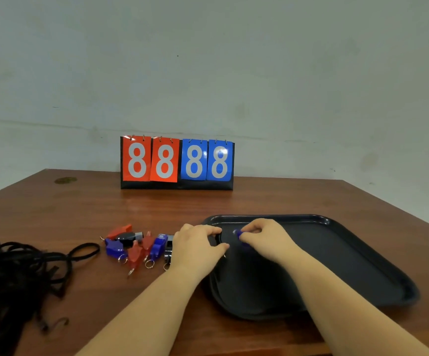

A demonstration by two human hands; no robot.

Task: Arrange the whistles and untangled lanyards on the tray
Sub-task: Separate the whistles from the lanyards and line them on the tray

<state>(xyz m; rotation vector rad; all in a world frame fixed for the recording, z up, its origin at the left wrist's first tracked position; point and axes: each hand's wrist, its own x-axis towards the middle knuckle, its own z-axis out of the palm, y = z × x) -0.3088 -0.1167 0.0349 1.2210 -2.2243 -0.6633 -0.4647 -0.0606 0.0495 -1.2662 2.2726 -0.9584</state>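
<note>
A black tray (349, 255) lies on the right half of the wooden table. My right hand (264, 238) hovers over the tray's far left corner and pinches a blue whistle (239, 235). My left hand (198, 246) is at the tray's left rim, fingers curled; something dark sits under the fingertips, hard to make out. Left of it lies a heap of red, blue and black whistles (137, 246) with key rings. A tangle of black lanyards (25, 268) spreads over the table's left side.
A flip scoreboard (177, 163) showing 8888 in red and blue stands at the back of the table (105, 209) against the wall. The table's edges run close on the left and right.
</note>
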